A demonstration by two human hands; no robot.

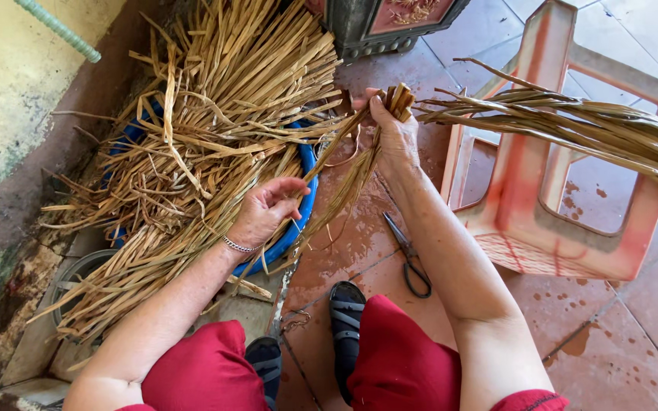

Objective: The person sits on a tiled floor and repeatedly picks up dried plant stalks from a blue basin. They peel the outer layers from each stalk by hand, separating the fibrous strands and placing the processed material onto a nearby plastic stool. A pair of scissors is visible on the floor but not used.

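My right hand (394, 137) grips a bundle of dried straw-coloured leaf strips (401, 101) by its upper end; the strips hang down toward my left hand. My left hand (266, 209), with a silver bracelet on its wrist, hovers over the edge of a blue basin (304, 199), fingers curled around a few hanging strands. A large heap of the same dried strips (215, 114) fills the basin and spills over it. Another twisted sheaf of strips (573, 122) lies across an overturned pink plastic stool (542, 190).
Black-handled scissors (409, 255) lie on the wet reddish floor tiles (611, 335) near my sandalled feet (346, 308). A dark ornate pot base (378, 27) stands at the top. A stained wall (17, 84) and a green hose (59, 29) are on the left.
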